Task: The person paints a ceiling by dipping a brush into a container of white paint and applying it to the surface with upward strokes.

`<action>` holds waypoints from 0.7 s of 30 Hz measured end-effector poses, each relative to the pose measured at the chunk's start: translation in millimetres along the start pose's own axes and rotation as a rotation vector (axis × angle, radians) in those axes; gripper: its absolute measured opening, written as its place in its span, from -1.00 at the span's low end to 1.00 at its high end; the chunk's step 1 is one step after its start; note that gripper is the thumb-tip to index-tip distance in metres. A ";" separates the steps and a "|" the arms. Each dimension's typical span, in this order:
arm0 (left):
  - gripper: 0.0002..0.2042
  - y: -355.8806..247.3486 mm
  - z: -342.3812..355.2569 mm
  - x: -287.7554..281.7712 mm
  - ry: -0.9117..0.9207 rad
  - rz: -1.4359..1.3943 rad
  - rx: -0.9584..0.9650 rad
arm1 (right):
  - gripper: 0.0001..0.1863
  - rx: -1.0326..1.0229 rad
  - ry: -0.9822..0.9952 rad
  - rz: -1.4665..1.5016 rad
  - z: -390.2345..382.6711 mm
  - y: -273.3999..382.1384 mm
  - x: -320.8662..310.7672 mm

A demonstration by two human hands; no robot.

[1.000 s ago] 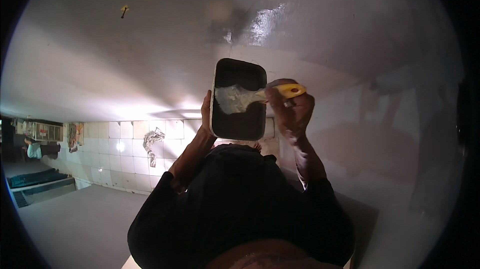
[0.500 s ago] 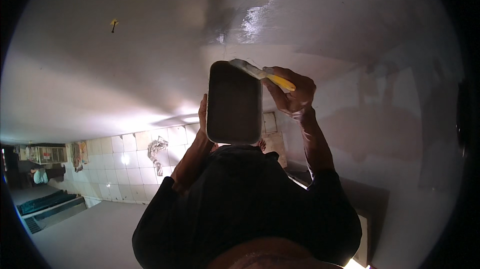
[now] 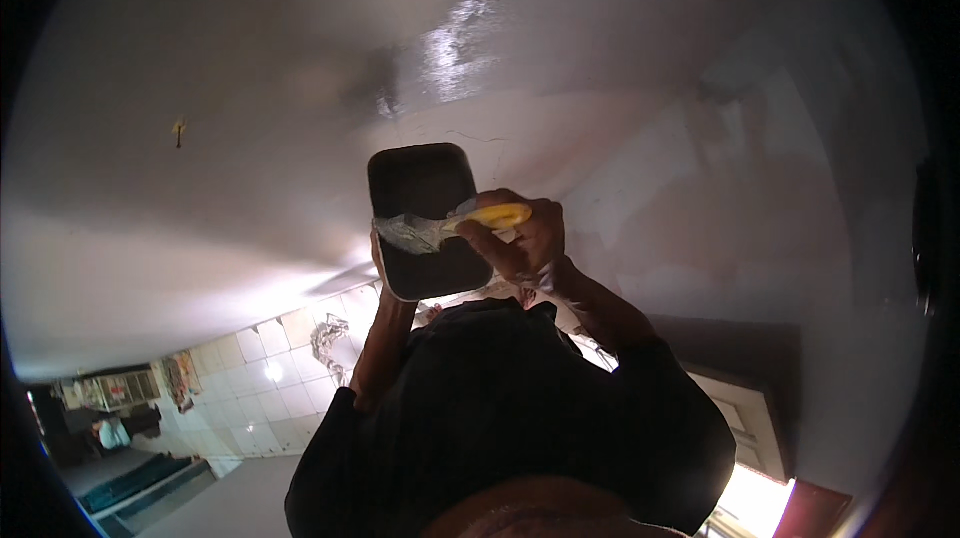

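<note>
My left hand point(image 3: 377, 256) grips the left side of a rectangular tub point(image 3: 420, 170) with rounded corners and a dark inside. Most of that hand is hidden behind the tub. In my right hand point(image 3: 535, 241), the fingers are closed round the yellow handle of a paintbrush point(image 3: 500, 216). Its grey-white, paint-coated head points left and crosses over the tub's opening, near the left rim. How deep the head sits, and what the tub contains, is too dark to tell.
A pale wall point(image 3: 290, 48) fills the far side, with a shiny wet-looking patch point(image 3: 455, 48). A nail point(image 3: 179, 133) sticks out of it at left. White floor tiles point(image 3: 255, 363) lie below, with a crumpled cloth-like thing point(image 3: 328, 341) on them. A pale door or frame point(image 3: 740, 423) stands at lower right.
The paintbrush has moved from the tub's upper right rim to across its opening, drawing my right hand left and lower. The tub sits further left, and the whole view has shifted.
</note>
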State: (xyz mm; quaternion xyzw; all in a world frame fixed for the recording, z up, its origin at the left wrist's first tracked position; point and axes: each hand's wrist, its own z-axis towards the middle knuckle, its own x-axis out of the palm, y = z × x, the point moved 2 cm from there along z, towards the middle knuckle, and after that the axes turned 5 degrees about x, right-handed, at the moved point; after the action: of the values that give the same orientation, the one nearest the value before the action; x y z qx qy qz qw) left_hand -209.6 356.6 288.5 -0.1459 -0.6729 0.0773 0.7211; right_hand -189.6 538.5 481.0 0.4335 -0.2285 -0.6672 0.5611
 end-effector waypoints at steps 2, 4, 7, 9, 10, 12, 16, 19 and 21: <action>-0.46 -13.2 -0.7 -47.1 -0.046 0.156 0.137 | -0.76 0.103 -0.038 0.216 5.0 -2.5 1.1; -0.44 -21.2 -9.3 -55.7 -0.030 0.107 0.134 | -0.85 0.201 -0.132 0.282 7.5 -1.5 -8.4; -0.42 -28.3 -22.1 -8.8 0.051 -0.078 -0.064 | -0.87 0.254 -0.363 0.414 4.3 -20.6 -45.1; -0.40 -39.8 -33.2 12.9 0.089 -0.171 -0.134 | -0.86 0.239 -0.456 0.439 1.5 -37.4 -61.2; -0.39 -44.4 -36.6 22.4 0.112 -0.198 -0.163 | -0.83 0.224 -0.507 0.493 -1.7 -50.4 -68.5; -0.37 -56.8 -43.8 37.6 0.142 -0.239 -0.182 | -0.77 0.224 -0.562 0.584 -9.2 -78.2 -66.0; -0.32 -75.5 -49.1 53.4 0.171 -0.273 -0.217 | -0.81 0.184 -0.569 0.755 -18.1 -122.7 -14.7; -0.30 -85.6 -47.8 57.8 0.181 -0.290 -0.260 | -0.80 0.176 -0.536 0.876 -14.6 -131.2 33.9; -0.30 -93.3 -49.4 59.9 0.175 -0.273 -0.245 | -0.80 0.397 -0.519 0.655 -8.3 -125.5 41.2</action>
State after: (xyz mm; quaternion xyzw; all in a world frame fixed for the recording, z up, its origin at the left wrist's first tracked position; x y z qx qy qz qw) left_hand -163.5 281.6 372.1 -0.1462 -0.6258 -0.1167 0.7572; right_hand -251.6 534.4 364.2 0.2561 -0.6097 -0.4844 0.5727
